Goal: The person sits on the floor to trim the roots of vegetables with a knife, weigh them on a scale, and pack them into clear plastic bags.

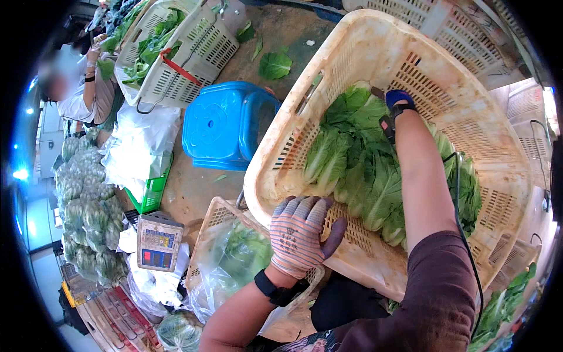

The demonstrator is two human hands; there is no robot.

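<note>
A big cream plastic crate (281, 135), stained brown, holds several heads of leafy green cabbage (366, 170). My left hand (299, 237), in a striped glove with greyish fingertips, lies at the crate's near left rim. Its fingers are stretched out and its thumb stands apart, with nothing held. Deep inside the crate, my right hand (400, 98) wears a blue glove and reaches to the far leaves. Its fingers are mostly hidden, and a small brownish piece shows beside them that I cannot make out. Dark bands circle both wrists.
A blue plastic stool (220, 126) stands left of the crate. Nearer are a weighing scale (158, 243) and a smaller crate (214, 220) lined with clear plastic. Bagged greens (88, 205) are piled at left. Another person (88, 100) works beside a white crate of leaves (193, 53).
</note>
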